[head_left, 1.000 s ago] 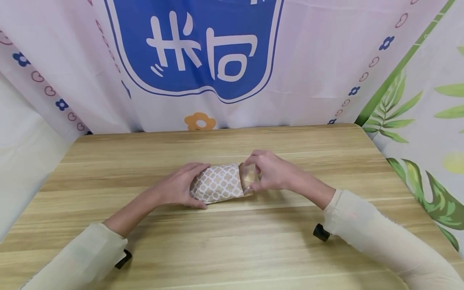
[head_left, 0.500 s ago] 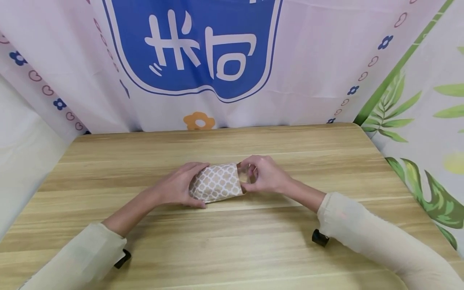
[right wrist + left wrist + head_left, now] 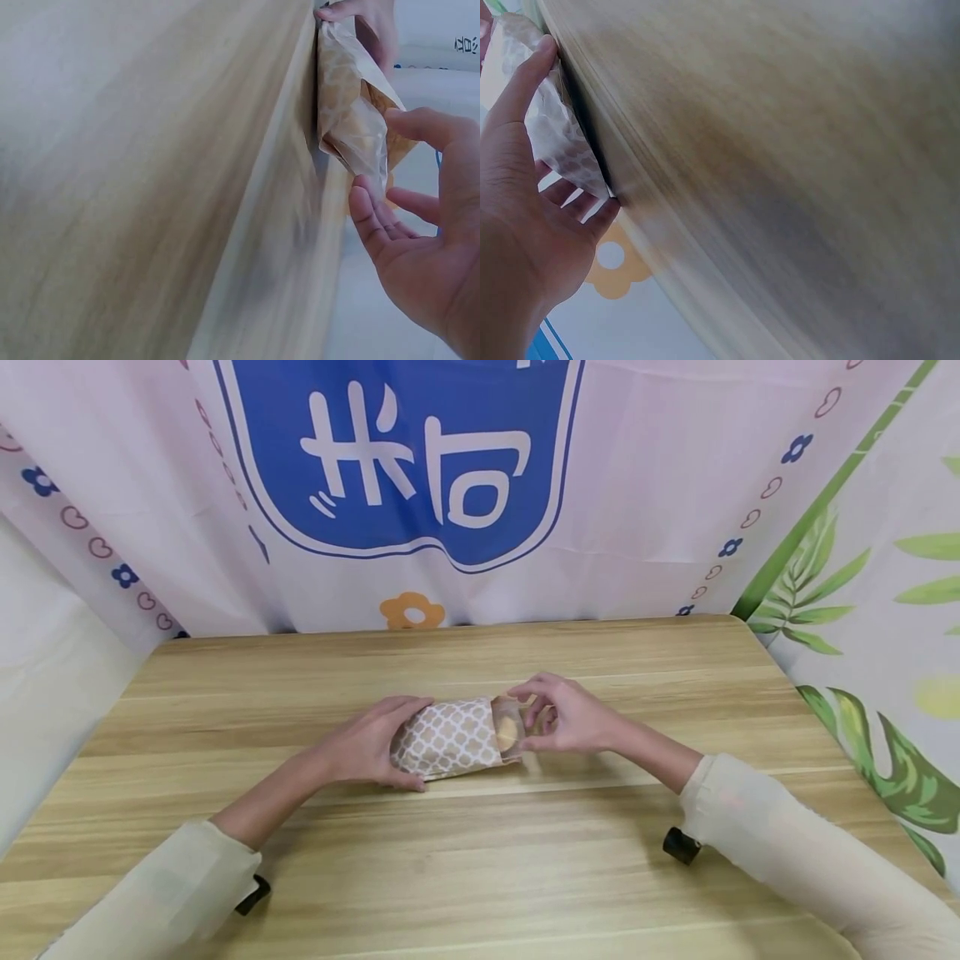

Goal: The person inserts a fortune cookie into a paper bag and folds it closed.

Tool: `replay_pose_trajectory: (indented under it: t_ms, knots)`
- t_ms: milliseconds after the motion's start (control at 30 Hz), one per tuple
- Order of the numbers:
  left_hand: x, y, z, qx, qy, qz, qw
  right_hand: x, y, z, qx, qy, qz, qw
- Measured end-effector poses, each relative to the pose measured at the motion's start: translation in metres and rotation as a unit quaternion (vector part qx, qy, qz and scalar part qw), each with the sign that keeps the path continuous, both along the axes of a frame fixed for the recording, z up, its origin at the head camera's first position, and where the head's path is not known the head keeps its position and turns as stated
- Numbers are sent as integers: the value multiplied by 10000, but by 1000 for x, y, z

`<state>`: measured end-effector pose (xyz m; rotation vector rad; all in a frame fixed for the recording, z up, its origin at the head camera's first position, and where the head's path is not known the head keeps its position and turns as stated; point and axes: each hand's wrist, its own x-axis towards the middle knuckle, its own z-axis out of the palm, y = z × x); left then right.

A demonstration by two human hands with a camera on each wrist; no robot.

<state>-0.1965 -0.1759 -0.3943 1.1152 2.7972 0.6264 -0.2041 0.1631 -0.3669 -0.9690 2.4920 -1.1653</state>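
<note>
A tan paper bag (image 3: 450, 739) with a white lattice pattern lies sideways near the middle of the table. My left hand (image 3: 367, 747) grips its closed end, thumb along the near side and fingers round the far side. From the bag's right-hand opening sticks out a clear plastic packet (image 3: 510, 733) with something round and yellowish inside; its rest is hidden in the bag. My right hand (image 3: 573, 718) holds the packet's protruding end between thumb and curved fingertips. In the right wrist view, the thumb (image 3: 412, 124) meets the opening's edge while other fingertips touch the wrapper's corner.
The wooden table (image 3: 420, 877) runs back to a printed curtain (image 3: 630, 527) hanging along its far edge. On the right hangs a leaf-patterned cloth (image 3: 877, 677). Dark wrist devices show below both sleeves.
My right hand first moved left against the opening, then drew back right, and more of the yellowish content shows now. My left hand and the bag stay nearly still.
</note>
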Motion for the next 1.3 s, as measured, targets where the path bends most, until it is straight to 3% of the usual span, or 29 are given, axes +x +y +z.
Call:
replay_pose_trajectory:
  t_ms: [200,433,1000,1300]
  knots:
    - [0,1,0,4,36,-38,10000,-3,2,3,336,16,160,9993]
    - [0,0,0,-18,-7,-5,10000,-3,2,3,338,-426,285,9981]
    - [-1,0,0,5,-26,-34,10000,-5,-7,-2,-436,-1340,-308,9895]
    - [0,0,0,-10,-43,-13,10000,-1,-14,-5,-640,-1785,-594,9801]
